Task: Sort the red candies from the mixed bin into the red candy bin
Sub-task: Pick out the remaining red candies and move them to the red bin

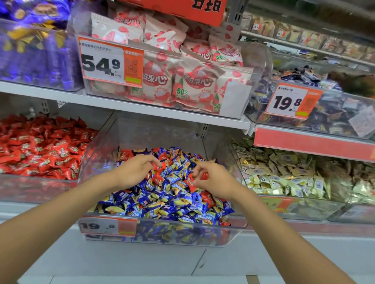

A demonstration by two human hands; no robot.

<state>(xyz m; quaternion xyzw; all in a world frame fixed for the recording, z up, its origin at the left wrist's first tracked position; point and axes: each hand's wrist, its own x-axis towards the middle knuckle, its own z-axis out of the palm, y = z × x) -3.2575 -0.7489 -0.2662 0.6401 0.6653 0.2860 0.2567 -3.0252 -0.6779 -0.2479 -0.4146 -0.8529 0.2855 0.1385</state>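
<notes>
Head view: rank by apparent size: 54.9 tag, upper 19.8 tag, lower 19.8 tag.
1. 54.9 tag
2. Upper 19.8 tag and lower 19.8 tag look about alike; the lower sits nearer the camera and is blurred, so unranked.

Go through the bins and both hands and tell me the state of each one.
Mixed bin: heaped, mostly blue candies, some red left.
Red bin: full of red candies.
Gold bin: full.
Left hand: in mixed bin, fingers curled over red candies.
Right hand: pinching a red candy.

Two hands [136,171], six clear bins [107,137], four price tags [110,60].
</notes>
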